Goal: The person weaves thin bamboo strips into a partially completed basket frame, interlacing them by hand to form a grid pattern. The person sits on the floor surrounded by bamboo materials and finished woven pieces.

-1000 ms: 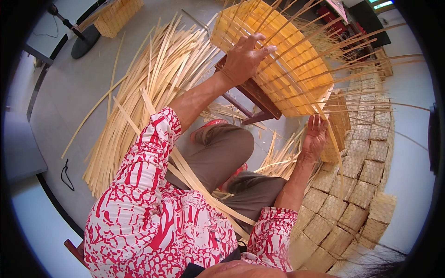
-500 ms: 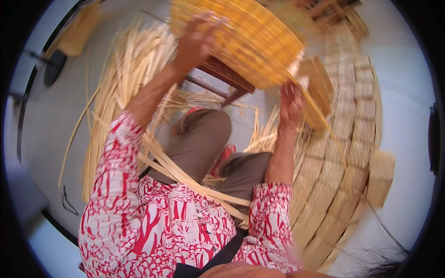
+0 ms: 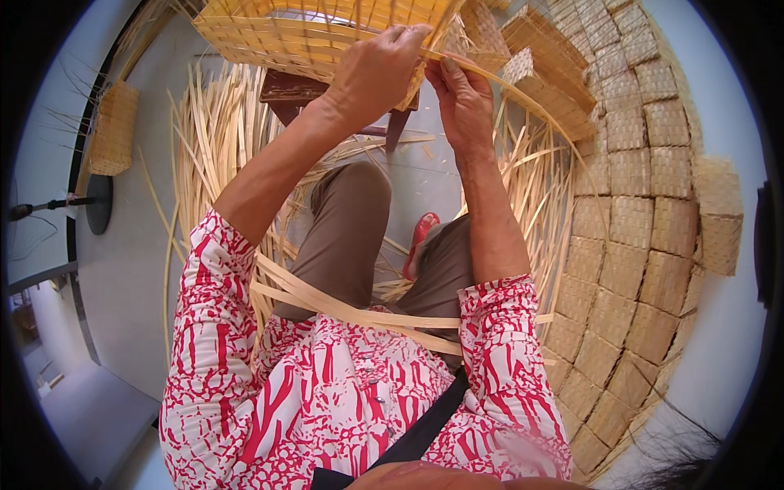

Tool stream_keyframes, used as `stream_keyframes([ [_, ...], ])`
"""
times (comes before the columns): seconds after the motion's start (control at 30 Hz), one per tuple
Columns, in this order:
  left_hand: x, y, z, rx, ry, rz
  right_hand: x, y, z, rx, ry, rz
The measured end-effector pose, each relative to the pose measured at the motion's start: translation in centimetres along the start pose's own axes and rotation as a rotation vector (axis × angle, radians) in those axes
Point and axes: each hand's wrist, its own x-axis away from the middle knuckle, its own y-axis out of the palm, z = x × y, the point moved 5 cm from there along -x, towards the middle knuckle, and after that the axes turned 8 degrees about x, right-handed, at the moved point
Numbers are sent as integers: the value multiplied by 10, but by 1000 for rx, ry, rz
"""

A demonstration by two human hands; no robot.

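A yellow woven basket (image 3: 286,37) rests at the top on a dark brown wooden stool (image 3: 296,88), its upper part cut off by the frame. My left hand (image 3: 374,72) is closed at the basket's right corner, its fingers curled at the edge. Right beside it, my right hand (image 3: 464,104) pinches a long yellow strip (image 3: 500,80) between thumb and fingers. From there the strip's free end curves away to the right and down. Pale flat strips (image 3: 351,314) lie across my lap, over the brown trousers.
Many loose pale strips (image 3: 208,135) lie on the floor left of my legs, more (image 3: 527,184) on the right. Rows of woven boxes (image 3: 629,216) fill the right side. Another woven basket (image 3: 114,126) and a round black stand base (image 3: 100,204) are at the left.
The basket has swung leftward and levelled from a tilted, raised pose. My left hand has moved right from its side to its corner, close to my right hand, which has shifted up and left.
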Motion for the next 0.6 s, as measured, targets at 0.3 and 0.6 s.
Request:
stream_keyframes([
  [0.3,1,-14,-9,100,-92,-108,8,28,-4,95,-23,-30],
  [0.6,9,-27,-9,206,-168,-234,19,38,0,40,36,-28],
])
